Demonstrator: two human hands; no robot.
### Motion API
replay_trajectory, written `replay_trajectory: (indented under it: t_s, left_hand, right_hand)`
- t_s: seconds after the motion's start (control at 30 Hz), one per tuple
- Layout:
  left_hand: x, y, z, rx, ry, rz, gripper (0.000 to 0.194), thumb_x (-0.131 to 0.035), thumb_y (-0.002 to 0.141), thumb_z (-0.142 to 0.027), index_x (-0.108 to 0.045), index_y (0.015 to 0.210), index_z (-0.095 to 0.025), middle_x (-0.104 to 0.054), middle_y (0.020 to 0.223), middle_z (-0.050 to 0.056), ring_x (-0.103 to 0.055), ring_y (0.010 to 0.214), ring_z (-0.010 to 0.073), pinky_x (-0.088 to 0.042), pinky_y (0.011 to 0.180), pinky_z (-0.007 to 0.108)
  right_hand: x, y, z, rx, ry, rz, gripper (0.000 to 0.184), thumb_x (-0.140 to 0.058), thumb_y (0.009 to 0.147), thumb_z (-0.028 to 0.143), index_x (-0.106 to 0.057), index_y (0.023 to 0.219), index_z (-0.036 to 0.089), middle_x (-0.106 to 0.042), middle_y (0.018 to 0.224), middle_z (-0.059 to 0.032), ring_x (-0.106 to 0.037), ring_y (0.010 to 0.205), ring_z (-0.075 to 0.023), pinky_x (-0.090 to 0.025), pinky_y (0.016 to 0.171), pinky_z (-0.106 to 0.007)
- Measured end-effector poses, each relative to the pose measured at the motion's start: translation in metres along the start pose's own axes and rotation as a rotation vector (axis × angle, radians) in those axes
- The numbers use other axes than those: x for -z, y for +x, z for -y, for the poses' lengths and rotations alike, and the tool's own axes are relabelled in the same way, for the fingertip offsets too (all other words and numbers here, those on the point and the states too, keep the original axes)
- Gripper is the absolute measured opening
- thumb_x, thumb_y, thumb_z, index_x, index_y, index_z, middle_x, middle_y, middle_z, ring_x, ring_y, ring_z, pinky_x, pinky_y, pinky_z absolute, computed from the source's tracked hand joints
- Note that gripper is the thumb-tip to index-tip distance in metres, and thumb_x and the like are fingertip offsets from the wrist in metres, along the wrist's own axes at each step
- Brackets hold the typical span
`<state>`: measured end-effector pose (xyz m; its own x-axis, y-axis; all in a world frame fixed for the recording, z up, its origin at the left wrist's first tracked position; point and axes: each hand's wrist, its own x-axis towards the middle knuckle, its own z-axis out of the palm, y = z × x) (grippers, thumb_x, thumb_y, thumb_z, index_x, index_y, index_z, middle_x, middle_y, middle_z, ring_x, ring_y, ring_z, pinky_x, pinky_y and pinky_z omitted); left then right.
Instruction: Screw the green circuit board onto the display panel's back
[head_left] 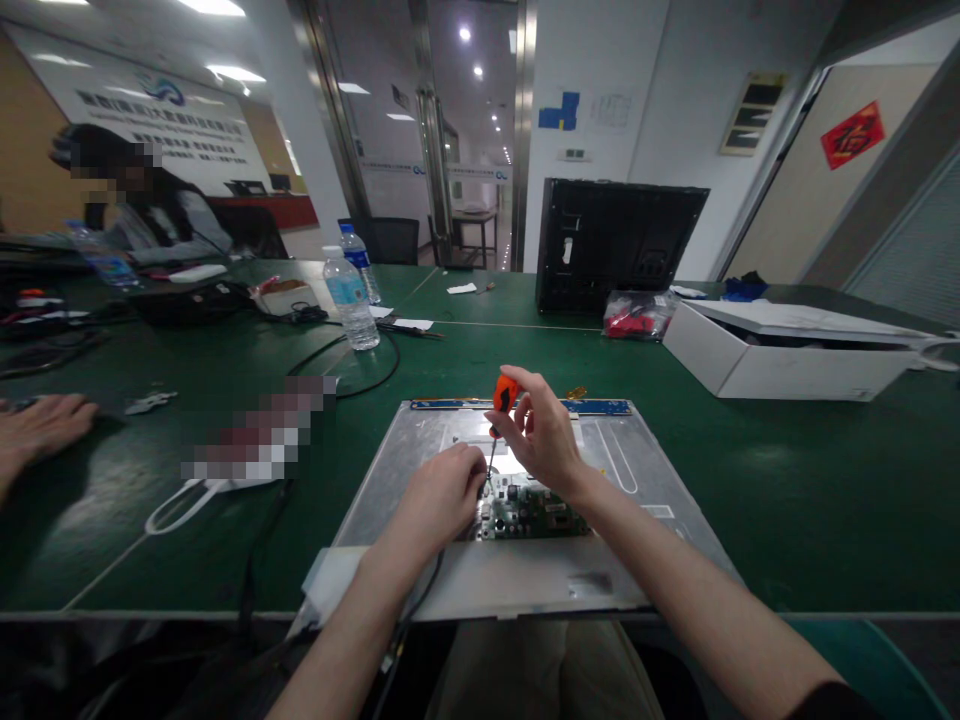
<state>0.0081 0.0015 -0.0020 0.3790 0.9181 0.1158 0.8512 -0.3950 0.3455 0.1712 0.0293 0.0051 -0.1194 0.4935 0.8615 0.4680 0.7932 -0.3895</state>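
An orange and black screwdriver (506, 392) stands nearly upright, my right hand (551, 430) closed around its handle. Its thin shaft points down at the upper left corner of a green circuit board (525, 510). That board lies on a flat silver metal panel (637, 470), which looks like the back of a display, with a blue strip (600, 407) along its far edge. Beside the screwdriver tip, my left hand (446, 495) rests at the board's left edge with its fingers curled together. Whatever those fingertips pinch, if anything, is hidden.
Water bottles (351, 300) and a black cable (386, 375) are on the green table (772, 480). Right of the panel sit a white box (780, 365) and a black monitor (619, 245). Another person's hand (49, 430) rests at far left; a person (165, 215) sits behind.
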Motion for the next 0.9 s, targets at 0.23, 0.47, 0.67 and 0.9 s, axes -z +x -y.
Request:
replay_trajectory:
  t_s: [0.23,0.47,0.67,0.9]
  left_hand:
    - [0.0028,-0.0007,-0.0016,0.008,0.011,0.009,0.009,-0.055,0.087,-0.014,-0.061,0.082,-0.018,-0.068,0.085,0.006,-0.062,0.079,0.0214,-0.041,0.07,0.03]
    - [0.0022,-0.0003,-0.0003,0.001,-0.007,0.016,0.01,-0.055,0.087,-0.015,-0.062,0.081,-0.018,-0.067,0.085,0.007,-0.062,0.078,0.0221,-0.041,0.071,0.031]
    - [0.0011,-0.0003,-0.0003,0.003,-0.014,0.003,0.011,-0.054,0.087,-0.015,-0.062,0.081,-0.018,-0.067,0.084,0.007,-0.062,0.077,0.022,-0.042,0.071,0.031]
    - [0.003,0.0,-0.0029,0.004,-0.001,0.01,0.011,-0.054,0.088,-0.015,-0.061,0.08,-0.018,-0.067,0.084,0.007,-0.062,0.078,0.0219,-0.042,0.071,0.031]
  right_hand:
    - [0.0032,0.0,0.0043,-0.073,0.06,0.079,0.041,-0.042,0.097,0.02,-0.034,0.137,0.023,-0.06,0.087,-0.0008,-0.045,0.049,-0.0077,-0.04,0.046,-0.023]
    - [0.0005,0.0005,0.003,-0.045,0.067,0.025,0.04,-0.049,0.095,0.023,-0.037,0.133,0.021,-0.056,0.082,0.0022,-0.043,0.046,-0.006,-0.037,0.044,-0.021]
    - [0.0002,-0.0004,0.0007,-0.042,0.012,0.008,0.039,-0.054,0.094,0.031,-0.038,0.129,0.022,-0.051,0.077,0.0052,-0.045,0.048,-0.0064,-0.036,0.044,-0.019]
    - [0.0011,-0.0015,0.0016,-0.078,0.064,0.063,0.043,-0.049,0.095,0.027,-0.035,0.135,0.02,-0.056,0.071,0.0049,-0.05,0.05,-0.0091,-0.039,0.048,-0.021]
